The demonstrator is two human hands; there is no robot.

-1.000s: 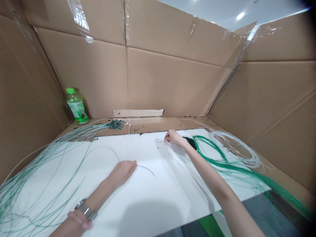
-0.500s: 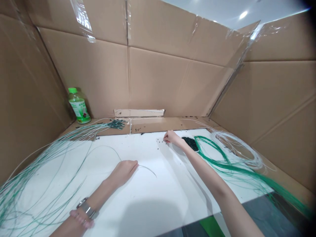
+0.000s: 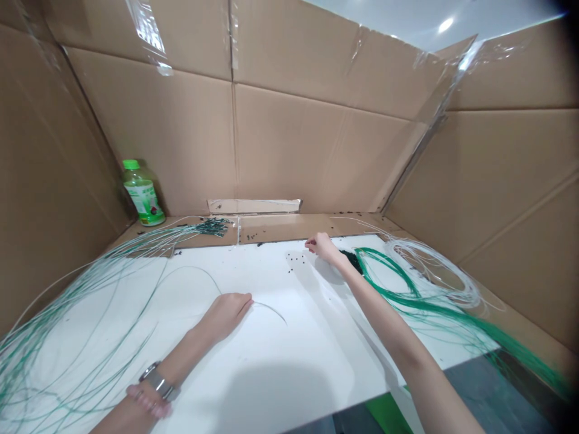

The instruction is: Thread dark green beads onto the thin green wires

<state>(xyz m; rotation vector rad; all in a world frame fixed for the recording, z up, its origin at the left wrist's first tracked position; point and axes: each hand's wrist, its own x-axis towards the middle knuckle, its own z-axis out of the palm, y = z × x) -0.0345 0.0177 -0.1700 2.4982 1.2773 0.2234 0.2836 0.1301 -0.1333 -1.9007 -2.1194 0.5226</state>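
Observation:
My left hand (image 3: 228,314) is closed in a pinch round a thin pale strand (image 3: 270,307), whose short end curves out to the right of the fingertips. The longer part arcs back to the left. Farther off, my right hand (image 3: 322,247) has its fingertips pressed together just above the white board (image 3: 280,349); whatever they may hold is too small to make out. Several tiny black beads (image 3: 296,259) lie scattered to the left of those fingers. A heap of dark beads (image 3: 351,260) sits partly hidden behind my right wrist.
Green strands (image 3: 416,299) and a coil of white strands (image 3: 461,289) lie at right. On the left spreads a bundle of green-and-white strands (image 3: 85,283) with dark beaded ends (image 3: 213,226). A green-capped bottle (image 3: 143,196) stands by the cardboard wall (image 3: 289,138).
My right hand has shifted slightly to the right, away from the loose beads, uncovering more of them. My left hand keeps its place with the strand.

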